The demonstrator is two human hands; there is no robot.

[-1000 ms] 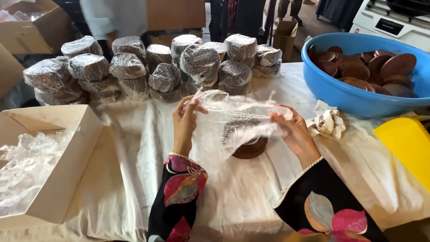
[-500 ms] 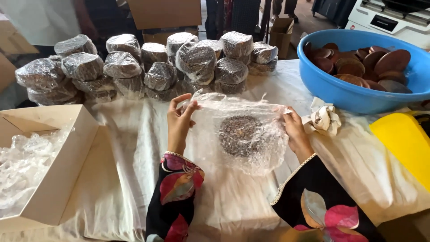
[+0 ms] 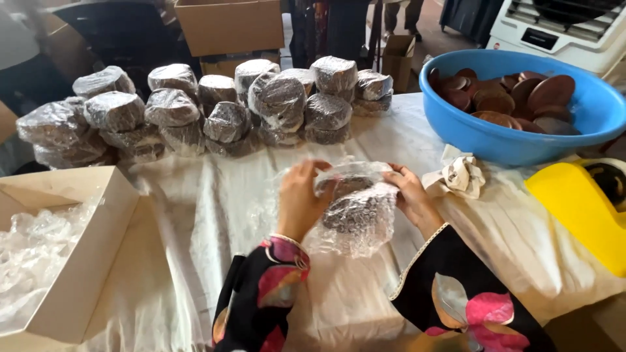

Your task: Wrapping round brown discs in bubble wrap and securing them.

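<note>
Bubble-wrapped dark round bundle (image 3: 357, 212) (blurred) gripped between left hand (image 3: 301, 199) and right hand (image 3: 409, 195) fingers.

a packing workshop
behind the cloth-covered bench (image 3: 195, 215): stacked wrapped bundles (image 3: 215, 111), cardboard boxes (image 3: 228, 26); a blue tub (image 3: 508, 140) of brown discs on it.

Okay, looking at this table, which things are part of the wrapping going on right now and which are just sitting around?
In use:
left hand
right hand
bubble wrap around a dark round disc, held by both hands
box of wrap pieces
blue tub of brown discs
pile of wrapped bundles

Lying about:
crumpled rag
yellow object
cardboard box
</note>
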